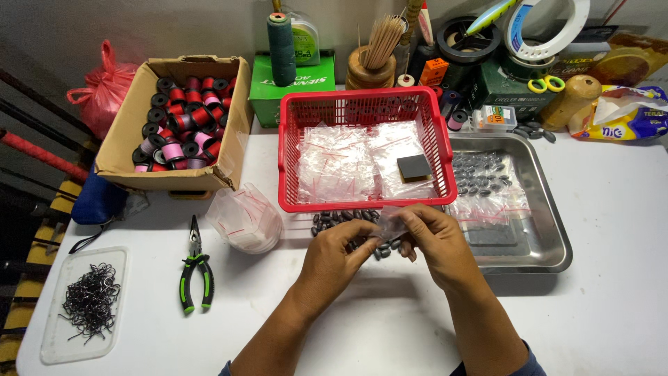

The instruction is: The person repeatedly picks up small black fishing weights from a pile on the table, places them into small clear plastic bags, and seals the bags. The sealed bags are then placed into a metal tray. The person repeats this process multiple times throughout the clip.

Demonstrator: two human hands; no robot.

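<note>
Both hands, left hand (332, 252) and right hand (433, 240), pinch one small clear bag (390, 224) with their fingers, hiding some grey weights (341, 217). Open table (612, 292) lies right.

Both hands — left hand (339, 252), right hand (433, 240) — pinch a small clear bag (390, 224) over dark sinkers (341, 217) on the white counter (612, 299), just before the red basket (363, 153).

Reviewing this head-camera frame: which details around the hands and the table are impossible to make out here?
- Small clear plastic bag: pinched between left hand and right hand; fingers hide its contents.
- Pile of dark oval metal weights: partly hidden behind both hands and the red plastic basket.
- Shallow steel tray: clear bags cover its floor.
- Tangle of black wire hooks: too small to count.
- Cardboard box of thread spools: lower layers hidden.
</note>
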